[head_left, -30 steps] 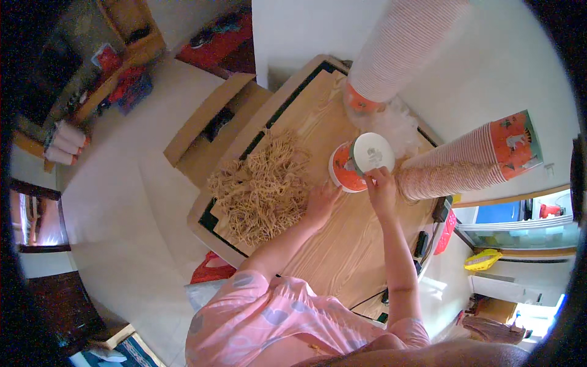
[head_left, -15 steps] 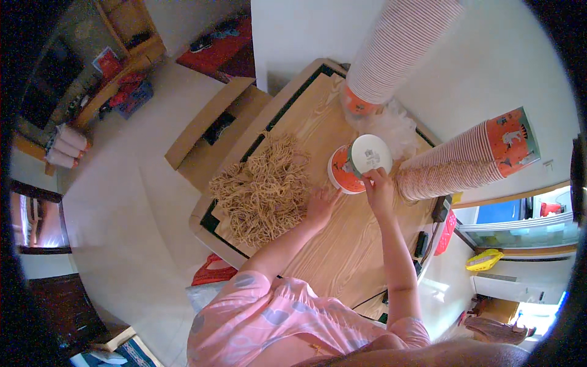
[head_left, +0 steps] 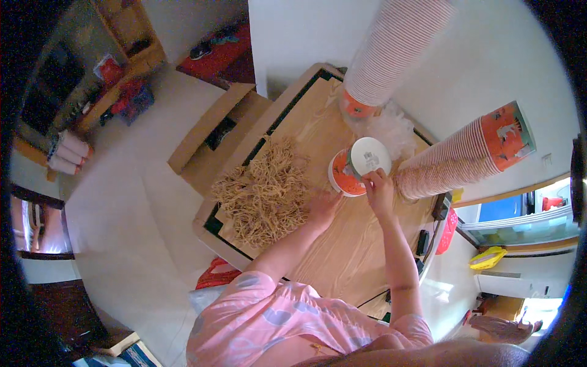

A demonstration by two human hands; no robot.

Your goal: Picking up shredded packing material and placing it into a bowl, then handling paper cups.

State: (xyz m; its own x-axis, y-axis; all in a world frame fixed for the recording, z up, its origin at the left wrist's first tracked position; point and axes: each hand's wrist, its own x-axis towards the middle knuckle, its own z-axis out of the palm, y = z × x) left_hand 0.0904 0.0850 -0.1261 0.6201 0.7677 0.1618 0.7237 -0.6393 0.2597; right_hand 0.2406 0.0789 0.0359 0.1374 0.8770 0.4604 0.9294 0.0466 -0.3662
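Note:
An orange paper cup (head_left: 346,177) with a green band by its base stands upside down on the wooden tabletop, slightly tilted. Its round white base (head_left: 370,156) faces up and its white rim is at the lower left. My right hand (head_left: 380,188) is closed on the base's near edge, thumb and fingers pinching it. At the rim's near side, my left hand (head_left: 324,209) has one fingertip touching or almost touching the cup, its other fingers apart and slightly blurred. Just left of that hand lies a large tangled heap of beige strings (head_left: 266,189).
Two tall stacks of nested paper cups stand on the table: one at the back (head_left: 397,52), one leaning at the right (head_left: 455,160). Crumpled clear plastic (head_left: 391,129) lies between them. An open cardboard box (head_left: 211,125) sits beyond the table's left edge, a red bag (head_left: 217,273) near its front corner.
The view has shifted slightly. My left fingers look more blurred by the rim; the cup and my right hand's pinch are nearly unchanged.

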